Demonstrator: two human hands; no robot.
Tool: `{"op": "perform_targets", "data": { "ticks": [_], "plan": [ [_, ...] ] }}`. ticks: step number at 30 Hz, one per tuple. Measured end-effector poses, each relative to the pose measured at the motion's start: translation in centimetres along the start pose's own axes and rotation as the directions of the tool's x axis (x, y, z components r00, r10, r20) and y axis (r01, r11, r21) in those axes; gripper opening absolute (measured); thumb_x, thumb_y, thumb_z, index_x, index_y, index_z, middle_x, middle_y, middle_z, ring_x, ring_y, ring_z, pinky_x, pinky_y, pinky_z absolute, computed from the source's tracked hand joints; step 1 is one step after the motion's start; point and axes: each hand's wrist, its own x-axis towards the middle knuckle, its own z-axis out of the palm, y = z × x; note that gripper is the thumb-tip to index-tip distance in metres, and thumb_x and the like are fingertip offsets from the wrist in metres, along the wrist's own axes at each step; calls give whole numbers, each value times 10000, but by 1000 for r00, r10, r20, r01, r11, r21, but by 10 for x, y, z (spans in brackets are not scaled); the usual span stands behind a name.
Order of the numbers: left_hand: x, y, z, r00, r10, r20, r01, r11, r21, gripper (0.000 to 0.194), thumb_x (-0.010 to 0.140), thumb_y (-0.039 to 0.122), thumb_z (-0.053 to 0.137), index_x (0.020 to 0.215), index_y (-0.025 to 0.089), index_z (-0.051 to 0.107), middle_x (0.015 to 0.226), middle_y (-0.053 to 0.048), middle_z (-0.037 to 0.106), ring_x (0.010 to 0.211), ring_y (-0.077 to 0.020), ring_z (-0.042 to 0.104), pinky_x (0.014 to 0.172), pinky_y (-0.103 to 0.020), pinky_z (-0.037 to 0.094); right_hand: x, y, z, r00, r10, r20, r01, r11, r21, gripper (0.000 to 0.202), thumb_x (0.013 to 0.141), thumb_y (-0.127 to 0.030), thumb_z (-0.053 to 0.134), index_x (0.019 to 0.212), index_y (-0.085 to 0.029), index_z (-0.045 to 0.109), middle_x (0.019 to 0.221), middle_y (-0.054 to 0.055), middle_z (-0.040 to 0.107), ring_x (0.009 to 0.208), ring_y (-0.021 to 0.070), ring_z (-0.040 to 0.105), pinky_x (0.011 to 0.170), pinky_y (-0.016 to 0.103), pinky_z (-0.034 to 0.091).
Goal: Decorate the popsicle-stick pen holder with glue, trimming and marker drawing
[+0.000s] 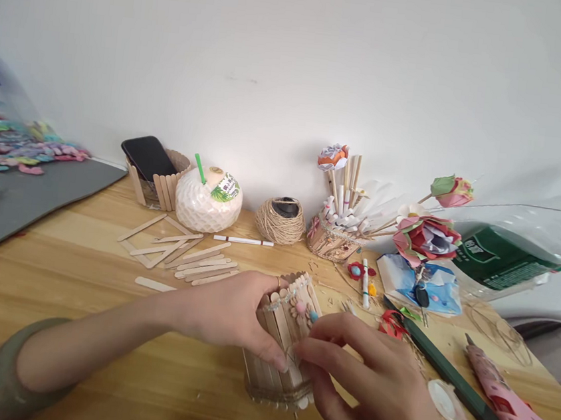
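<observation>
A small container of wooden craft sticks stands tilted near the table's front, with pink and blue pompom flowers and a pale trim along its top. My left hand grips it from the left, the thumb across its front face and the fingers behind the rim. My right hand is at its right front side, fingertips pinched together against the sticks below the blue pompom. Whatever those fingertips may hold is hidden. A green bangle sits on my left forearm.
Loose sticks, a white coconut, twine and a phone in a stick holder lie behind and left. A decorated pen pot, paper flowers, a plastic bottle, green tool and pink glue gun are right.
</observation>
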Motion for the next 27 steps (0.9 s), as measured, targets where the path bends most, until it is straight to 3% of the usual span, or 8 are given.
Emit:
{"op": "perform_targets", "data": {
  "ticks": [5,11,19,27],
  "plan": [
    [0,-1,0,1000,-14,-12,14,1000,-2,523,581,127,804,1066,231,636,902,53,683,919,-181,606,806,-269,452,-3,2,0,1000,-5,-9,5,1000,-13,233,824,-56,496,982,-163,629,863,61,605,705,139,590,565,240,480],
    [0,-2,0,1000,-2,-18,2,1000,14,512,595,176,799,1075,214,628,938,22,694,943,-207,607,814,-299,458,-5,3,0,999,-50,-14,49,996,-73,232,823,-78,466,915,-193,645,828,52,618,666,141,596,530,243,455],
    [0,-1,-2,998,-25,-51,28,998,63,484,578,139,801,1027,226,642,856,57,671,854,-168,602,789,-269,453,-5,5,5,998,-2,-68,0,999,-36,232,833,-59,505,1014,-153,616,861,76,616,689,150,606,553,265,506],
    [0,-1,0,1000,-15,-22,15,1000,9,498,590,140,797,1050,240,636,862,58,663,881,-161,593,784,-250,442,-2,-2,7,989,23,-143,-26,999,-20,185,794,-44,532,905,-145,639,807,72,621,649,147,604,526,265,517]
  ]
}}
